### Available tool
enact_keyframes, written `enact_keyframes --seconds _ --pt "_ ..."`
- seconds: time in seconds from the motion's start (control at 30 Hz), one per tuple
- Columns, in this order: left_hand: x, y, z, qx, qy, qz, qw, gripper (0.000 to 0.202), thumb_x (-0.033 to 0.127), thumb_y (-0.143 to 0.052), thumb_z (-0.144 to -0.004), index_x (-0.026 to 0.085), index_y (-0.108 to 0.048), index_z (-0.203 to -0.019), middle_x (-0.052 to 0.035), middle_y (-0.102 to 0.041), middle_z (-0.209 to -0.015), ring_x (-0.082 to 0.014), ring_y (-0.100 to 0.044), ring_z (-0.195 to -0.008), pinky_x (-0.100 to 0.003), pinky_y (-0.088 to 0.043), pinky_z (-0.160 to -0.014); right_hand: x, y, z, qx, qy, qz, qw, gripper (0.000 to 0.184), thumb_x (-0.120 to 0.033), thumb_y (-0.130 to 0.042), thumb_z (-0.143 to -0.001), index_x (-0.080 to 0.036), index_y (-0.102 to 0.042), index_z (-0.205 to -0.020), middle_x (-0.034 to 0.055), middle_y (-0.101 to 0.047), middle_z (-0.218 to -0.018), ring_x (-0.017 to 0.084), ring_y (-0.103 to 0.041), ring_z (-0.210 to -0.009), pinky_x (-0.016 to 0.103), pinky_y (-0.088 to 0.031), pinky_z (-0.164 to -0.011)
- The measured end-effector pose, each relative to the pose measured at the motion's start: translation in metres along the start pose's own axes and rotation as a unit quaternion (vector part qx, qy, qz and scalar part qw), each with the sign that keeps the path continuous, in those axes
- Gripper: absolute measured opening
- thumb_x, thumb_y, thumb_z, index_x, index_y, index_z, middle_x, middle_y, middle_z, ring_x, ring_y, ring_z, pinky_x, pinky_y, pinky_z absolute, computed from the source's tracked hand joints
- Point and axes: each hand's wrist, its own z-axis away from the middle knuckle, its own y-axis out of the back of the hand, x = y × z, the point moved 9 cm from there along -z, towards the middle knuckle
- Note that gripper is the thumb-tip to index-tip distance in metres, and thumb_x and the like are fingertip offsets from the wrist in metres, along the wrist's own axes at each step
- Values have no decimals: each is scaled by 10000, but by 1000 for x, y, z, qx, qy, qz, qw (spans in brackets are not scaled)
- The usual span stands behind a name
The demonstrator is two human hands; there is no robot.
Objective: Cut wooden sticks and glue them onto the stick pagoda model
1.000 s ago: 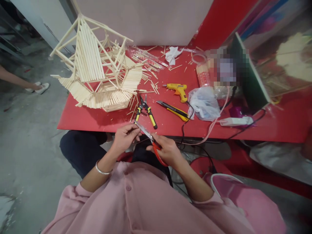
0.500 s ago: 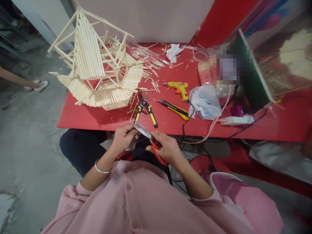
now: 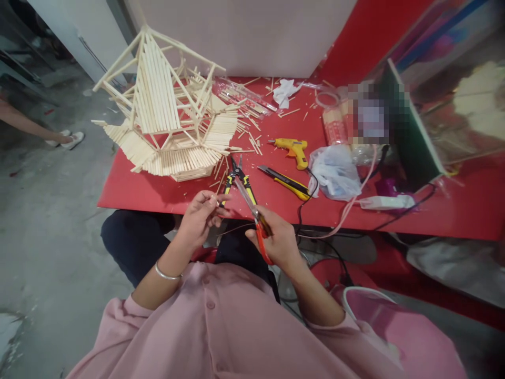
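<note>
Head view: red-handled scissors [image 3: 262, 242] held at the edge of the red table [image 3: 158, 195].
Right hand [image 3: 281, 237] grips the scissors, blades [image 3: 246, 197] directed forward, presumably for control; left hand [image 3: 199, 217] is part-curled, any contents indeterminable. White plastic bag [image 3: 334, 173]: contents obscured. Red-printed packet [image 3: 335, 127]: apparently pale sticks.

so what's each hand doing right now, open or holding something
Left hand: partly curled; whether its grip holds something small cannot be told.
Right hand: closed around the red-handled scissors.
</note>
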Motion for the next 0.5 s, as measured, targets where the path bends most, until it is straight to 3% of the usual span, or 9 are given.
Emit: enact_keyframes --seconds 0.17,0.5 --pt "-7 5 -1 22 37 78 996 266 276 -833 -667 171 -606 -758 26 -576 -635 -58 -530 -522 -134 -374 -403 -14 -12 3 3 28 53 998 561 -598 -522 -890 -156 -586 -1231 74 -651 -864 191 -607 -724 302 -472 -655" --pt "-20 -12 12 31 131 223 965 98 102 -690 -758 137 -598 -751 29 -492 -626 -39 -462 -519 -105 -342 -392 -26 -23 1 15 20 135 990 586 -634 -539 -870 -194 -589 -1255 84 -633 -917 224 -603 -833 309 -431 -682"
